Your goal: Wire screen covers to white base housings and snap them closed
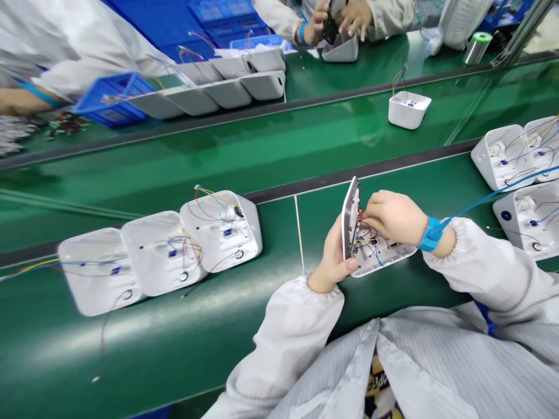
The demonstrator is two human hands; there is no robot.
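My left hand [332, 260] grips a grey-and-white cover panel [350, 218], its thumb at the lower edge. The panel stands nearly upright at the left side of an open white plastic housing [384, 265]. Inside that housing lie thin coloured wires [370, 244] and small parts. Closed in a pinch, my right hand [393, 215] is at the panel's inner face, its fingertips on thin reddish wires there. The exact end they hold is partly hidden. Around my right wrist goes a blue strap [431, 234] with a blue cord.
Three open white housings [159, 256] with loose wires stand left; several more [509, 151] stand right. One housing [409, 110] sits on the green strip beyond the dark rail [314, 185]. Across, co-workers' hands [356, 20], grey housings [227, 93], a blue bin [114, 99] and a solder spool [477, 48] show.
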